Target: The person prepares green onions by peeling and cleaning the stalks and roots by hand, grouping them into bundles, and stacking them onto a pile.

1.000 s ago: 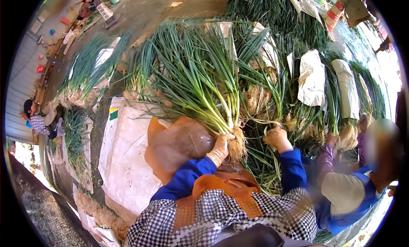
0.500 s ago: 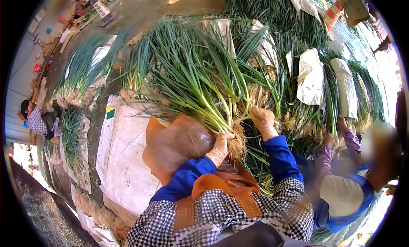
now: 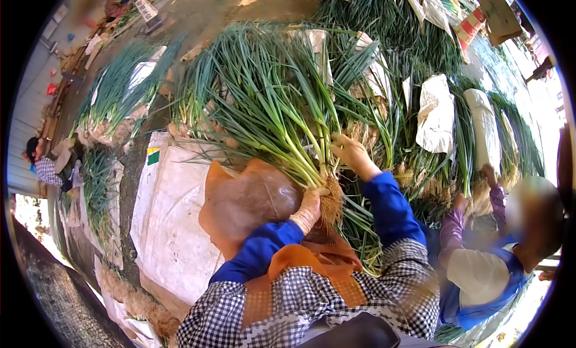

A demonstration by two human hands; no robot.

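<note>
Where the left hand [image 3: 309, 205] closes: its fingers wrap the lower stalks of a bunch of green onions [image 3: 294, 132], gripping it just beside the tangled brown roots [image 3: 332, 205].
Right hand [image 3: 355, 156]: raised along the right side of the same bunch, fingers bent, tips at the outer stalks — whether they pinch a leaf or only touch, I cannot tell.
Bunch: tilted, roots toward the person, the green leaves fanning up and away past the top edge of the pale sheet [image 3: 177, 198], over other onions lying on the ground [image 3: 258, 9].
Brown cover [image 3: 258, 195]: spread in front of the person, overlapping the right edge of the pale sheet, its wrinkled surface just left of the held stalks.
Pale sheet: flat on the ground to the left, a green-and-yellow mark [image 3: 154, 156] at its upper left corner.
Loose onions [image 3: 359, 219]: strewn under the right forearm, well apart from the sheet's right edge.
Wrapped bundles: rows to the right, one under a crumpled white wrapping [image 3: 435, 117], another beside it in a smoother pale wrapping [image 3: 482, 126].
Co-worker [image 3: 480, 276]: at the right, in purple sleeves, both hands at the root ends of the bundles — their exact hold too small to tell.
</note>
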